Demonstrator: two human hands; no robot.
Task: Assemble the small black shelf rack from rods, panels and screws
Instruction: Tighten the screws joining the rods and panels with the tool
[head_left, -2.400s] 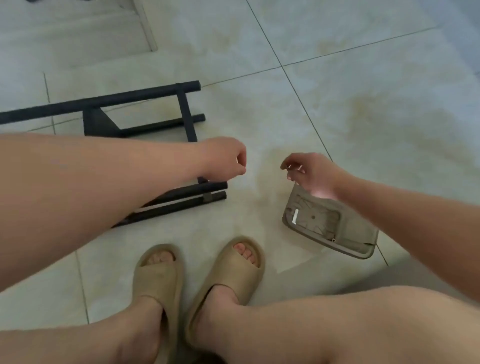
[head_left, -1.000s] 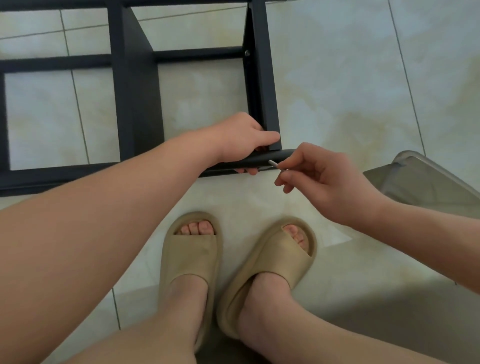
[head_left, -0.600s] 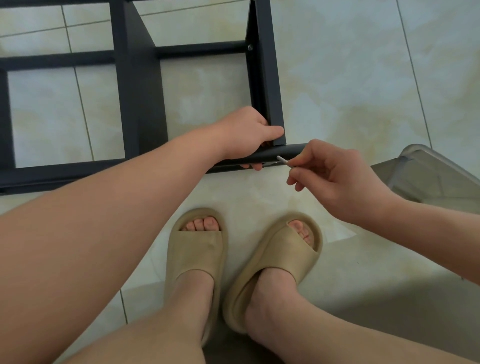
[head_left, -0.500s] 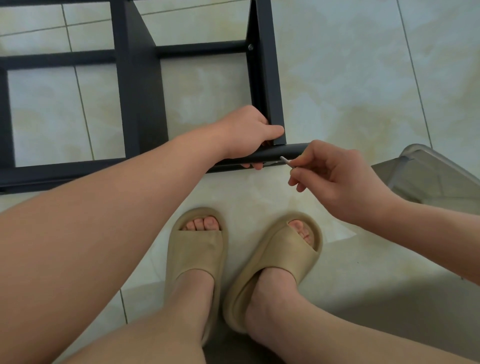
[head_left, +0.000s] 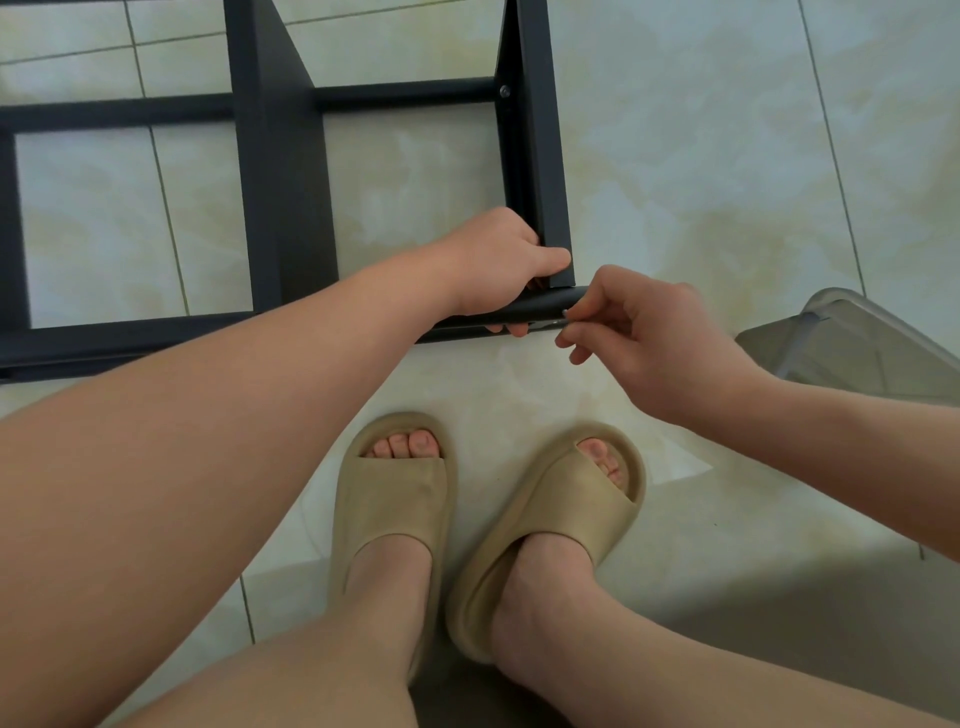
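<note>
The black shelf rack (head_left: 280, 182) lies on its side on the tiled floor (head_left: 675, 130), in the upper left of the head view. Its front rod (head_left: 550, 303) meets the end panel (head_left: 540, 156) at the near corner.

The left hand (head_left: 498, 260) grips the front rod at this corner, fingers (head_left: 514, 329) curled under the rod and the thumb along the panel edge. The right hand (head_left: 660, 343) pinches a small metal part (head_left: 563, 314) between thumb and fingers, held against the rod end. Whether the part is a screw cannot be told.

A fitted screw (head_left: 503, 92) shows at the far joint. A clear plastic container (head_left: 857, 343) sits to the right. Two beige slippers (head_left: 395, 499) are below the rack.
</note>
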